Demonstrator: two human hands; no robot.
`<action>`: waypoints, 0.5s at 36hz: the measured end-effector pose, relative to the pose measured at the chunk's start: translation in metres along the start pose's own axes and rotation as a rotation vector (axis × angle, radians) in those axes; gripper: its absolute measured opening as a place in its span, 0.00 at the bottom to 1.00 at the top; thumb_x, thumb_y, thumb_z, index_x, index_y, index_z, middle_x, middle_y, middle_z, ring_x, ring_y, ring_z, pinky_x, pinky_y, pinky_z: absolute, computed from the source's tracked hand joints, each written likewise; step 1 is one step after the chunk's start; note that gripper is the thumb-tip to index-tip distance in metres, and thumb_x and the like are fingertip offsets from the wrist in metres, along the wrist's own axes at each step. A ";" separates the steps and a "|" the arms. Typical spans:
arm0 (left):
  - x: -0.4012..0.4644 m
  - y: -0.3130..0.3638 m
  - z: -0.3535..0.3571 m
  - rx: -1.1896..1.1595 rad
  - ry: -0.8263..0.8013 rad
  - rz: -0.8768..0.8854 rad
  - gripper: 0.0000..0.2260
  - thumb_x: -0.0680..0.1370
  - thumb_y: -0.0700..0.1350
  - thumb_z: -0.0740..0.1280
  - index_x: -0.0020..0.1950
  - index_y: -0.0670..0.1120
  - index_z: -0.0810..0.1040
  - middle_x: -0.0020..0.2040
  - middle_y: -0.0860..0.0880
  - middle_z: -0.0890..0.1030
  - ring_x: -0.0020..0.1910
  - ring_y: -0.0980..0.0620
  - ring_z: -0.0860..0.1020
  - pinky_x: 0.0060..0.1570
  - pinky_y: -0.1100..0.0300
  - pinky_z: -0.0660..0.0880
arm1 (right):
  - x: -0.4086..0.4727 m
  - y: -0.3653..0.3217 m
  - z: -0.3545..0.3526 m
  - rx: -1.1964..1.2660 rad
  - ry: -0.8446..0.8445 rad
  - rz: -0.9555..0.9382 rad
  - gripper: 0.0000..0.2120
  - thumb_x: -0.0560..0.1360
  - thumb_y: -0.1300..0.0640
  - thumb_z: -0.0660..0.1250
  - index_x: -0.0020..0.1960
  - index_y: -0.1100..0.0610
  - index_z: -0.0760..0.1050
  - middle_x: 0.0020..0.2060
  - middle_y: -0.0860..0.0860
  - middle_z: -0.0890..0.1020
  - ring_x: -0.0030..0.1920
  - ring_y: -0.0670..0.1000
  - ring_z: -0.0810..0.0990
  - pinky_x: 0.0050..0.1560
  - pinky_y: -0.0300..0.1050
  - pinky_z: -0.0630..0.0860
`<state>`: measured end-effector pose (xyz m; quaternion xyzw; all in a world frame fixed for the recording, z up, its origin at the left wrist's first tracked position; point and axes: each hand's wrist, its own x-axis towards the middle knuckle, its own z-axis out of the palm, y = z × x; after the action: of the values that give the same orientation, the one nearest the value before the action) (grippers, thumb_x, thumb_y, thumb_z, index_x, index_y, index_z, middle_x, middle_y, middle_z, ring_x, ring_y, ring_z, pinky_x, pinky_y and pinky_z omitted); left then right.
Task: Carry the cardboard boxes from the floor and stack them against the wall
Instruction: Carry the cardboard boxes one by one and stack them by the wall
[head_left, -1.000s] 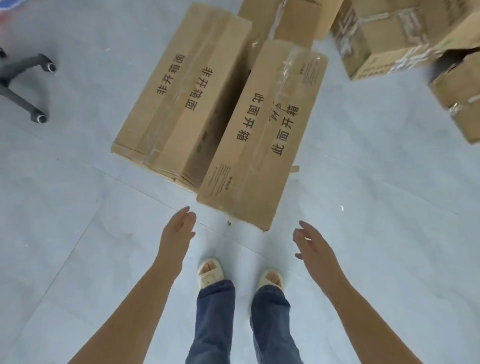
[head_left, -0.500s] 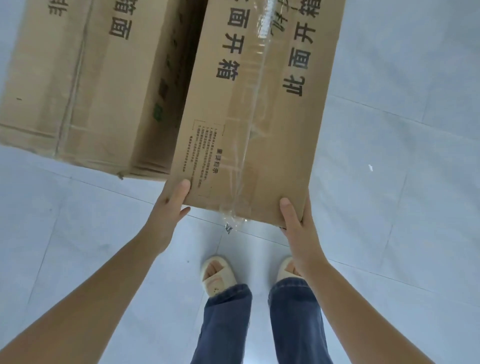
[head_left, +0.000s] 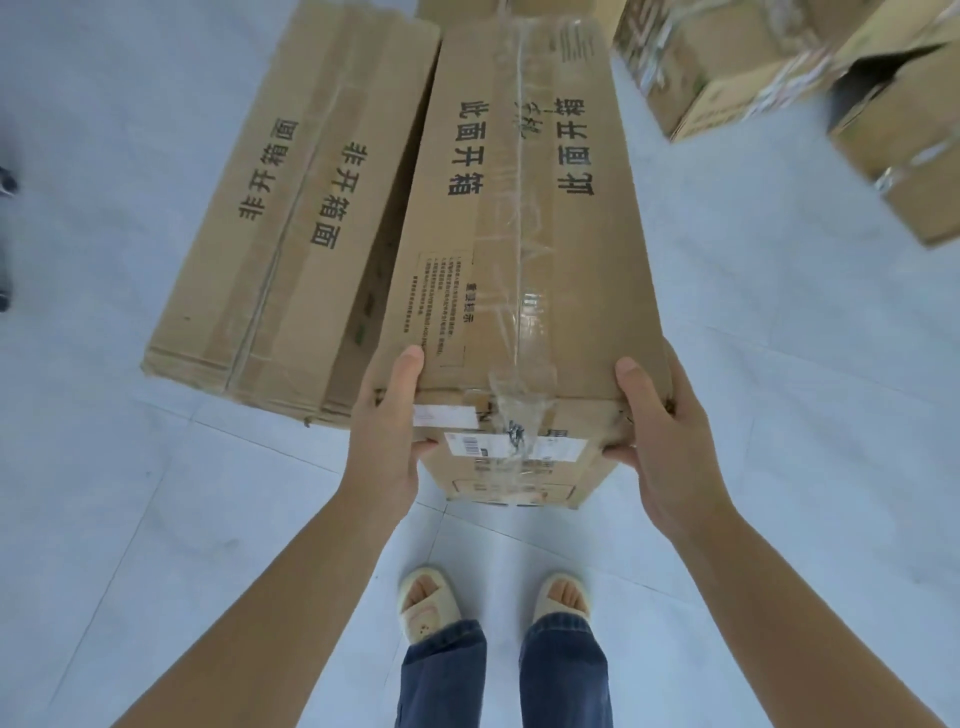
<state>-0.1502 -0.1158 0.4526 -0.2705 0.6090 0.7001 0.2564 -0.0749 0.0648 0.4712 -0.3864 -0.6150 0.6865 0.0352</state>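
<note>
Both hands (head_left: 387, 431) (head_left: 662, 441) grip the long box's (head_left: 524, 249) near end.

I see a long brown box (head_left: 524, 249), sealed with clear tape down its top and printed with large black characters, raised at its near end, where a white label sits on the end face. Just beside it on the left, a second long box (head_left: 291, 234) of the same kind lies flat on the floor, roughly parallel. Further boxes (head_left: 727, 67), taped and partly blurred, stand at the upper right, one (head_left: 904, 135) with an open flap.
</note>
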 end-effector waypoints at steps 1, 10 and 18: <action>-0.009 0.006 0.004 -0.009 0.006 0.001 0.14 0.78 0.53 0.64 0.63 0.53 0.76 0.51 0.55 0.84 0.52 0.53 0.81 0.52 0.48 0.77 | -0.004 -0.010 -0.004 0.001 0.001 -0.007 0.12 0.79 0.53 0.62 0.57 0.37 0.73 0.44 0.38 0.84 0.45 0.47 0.83 0.47 0.55 0.78; -0.092 0.064 0.038 -0.097 -0.048 0.130 0.21 0.72 0.58 0.67 0.63 0.53 0.77 0.56 0.50 0.83 0.57 0.46 0.80 0.47 0.48 0.77 | -0.051 -0.110 -0.038 0.007 -0.009 -0.157 0.14 0.79 0.53 0.62 0.62 0.41 0.72 0.45 0.35 0.83 0.46 0.41 0.83 0.46 0.45 0.76; -0.196 0.127 0.059 -0.174 -0.061 0.377 0.16 0.79 0.52 0.62 0.65 0.49 0.75 0.56 0.50 0.83 0.56 0.50 0.81 0.56 0.48 0.76 | -0.111 -0.204 -0.062 0.046 -0.119 -0.350 0.17 0.79 0.54 0.62 0.66 0.42 0.71 0.51 0.37 0.83 0.54 0.44 0.81 0.61 0.56 0.76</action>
<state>-0.1003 -0.0795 0.6849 -0.1517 0.5781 0.7935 0.1147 -0.0483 0.1066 0.7064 -0.2312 -0.6579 0.7054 0.1267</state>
